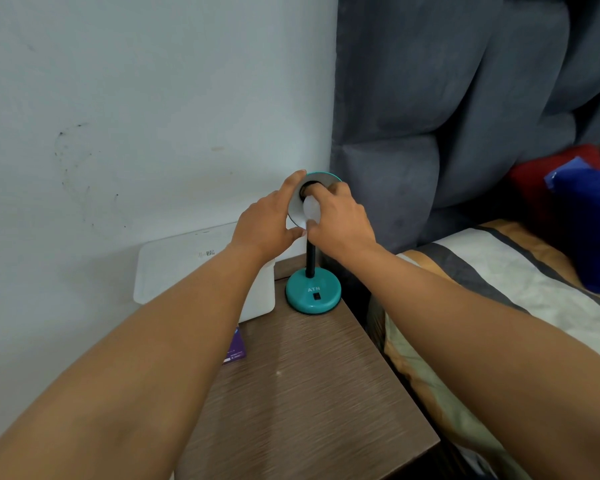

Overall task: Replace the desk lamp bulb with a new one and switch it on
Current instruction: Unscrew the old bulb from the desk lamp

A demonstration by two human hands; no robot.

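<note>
Bed [520,282] with a striped cover fills the right side of the room, with a big grey padded headboard [465,98] behind it. Beside the bed, on the left, stands a brown wooden bedside table [309,393]. A white plastic box [187,268] leans at the far left of the table, against the pale wall. A little purple card [235,351] lies near it.

At the far end of the table stands a small teal desk lamp with a round base [313,294] and a black neck. Its round shade [300,199] is tipped so the open side faces the person.

The left hand [269,220] is closed on the rim of the shade and holds it steady. The right hand [340,220] is wrapped around a white bulb [310,207], which sits inside the shade, at the dark socket in the middle.

I think this is the twisting step. I cannot tell whether this bulb is the old one coming out or the new one going in.

Next, the right hand needs to turn the bulb gently while the left keeps the shade from moving. The bulb should stay straight in the socket. After the new bulb is snug, a finger must press the small black switch [316,296] on the base.
</note>
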